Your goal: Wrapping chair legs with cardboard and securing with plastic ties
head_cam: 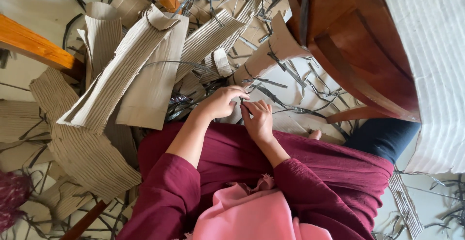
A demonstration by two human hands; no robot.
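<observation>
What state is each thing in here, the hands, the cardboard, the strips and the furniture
left hand: fingers curled, pinching a dark strip
right hand: fingers bent, meeting the left
dark strips: loose, scattered on the floor
corrugated cardboard sheets: folded, piled
wooden chair: standing beside the person

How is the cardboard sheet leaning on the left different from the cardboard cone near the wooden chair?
The cardboard sheet is long and folded into a flat-sided channel; the cardboard cone is rolled, narrow at the bottom and flaring upward. The sheet shows its ribbed corrugated side; the cone shows a smooth face. Dark strips cross the cone, hardly the sheet. Both are plain brown cardboard.
</observation>
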